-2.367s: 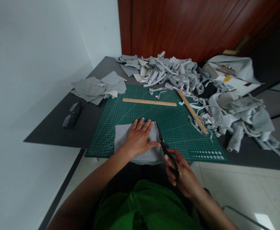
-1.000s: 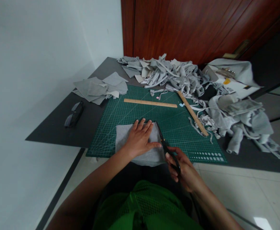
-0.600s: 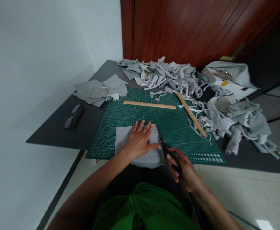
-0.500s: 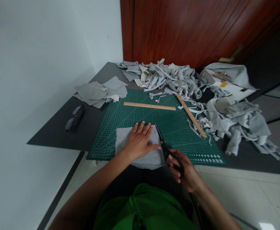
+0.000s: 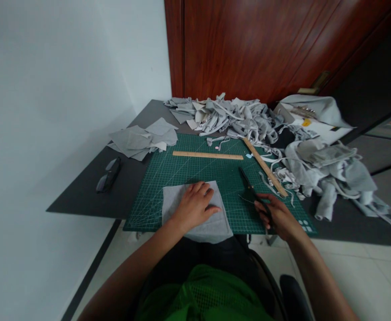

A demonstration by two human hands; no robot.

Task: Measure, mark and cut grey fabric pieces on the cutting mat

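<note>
A grey fabric square lies at the front of the green cutting mat, its near edge hanging past the mat. My left hand rests on it, palm down, fingers slightly bent and thumb out to the right. To the right of the cloth, my right hand grips black scissors by the handles, blades pointing up and left over the mat. Beside the blades shows a thin pale thread. The blades are apart from the fabric and look closed together.
Two wooden rulers, one lying crosswise and one slanted, are on the mat. Grey scraps are heaped behind it, more cloth at right. Fabric pieces and glasses lie left. A white box stands back right.
My right hand has moved right with the scissors, away from the fabric's right edge. My left hand stays on the cloth, its fingers now more bent. The view has shifted slightly.
</note>
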